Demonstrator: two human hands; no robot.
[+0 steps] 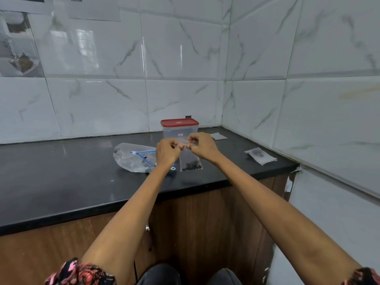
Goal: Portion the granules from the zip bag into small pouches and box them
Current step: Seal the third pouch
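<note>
Fingers of your left hand [167, 150] and right hand [202, 146] are curled and pinch the top edge of a small clear plastic pouch [190, 160], which hangs upright between them above the black desk [72, 171]. Dark granules [192, 165] sit at the bottom of that pouch; its mouth is covered by your fingertips, so you cannot tell whether it is sealed. Directly behind the pouch stands a clear plastic box with a red lid [180, 127], its lower front hidden by your hands. Left of the pouch lies the large clear zip bag with a blue closure strip [134, 158], crumpled, partly behind your left wrist, with a few dark granules showing through. Right of the pouch, near the desk's end, lies a filled small pouch [260, 155]. Behind and to the right of the held pouch, a flat pale pouch [219, 136] lies by the wall, too faint to make out its contents.
</note>
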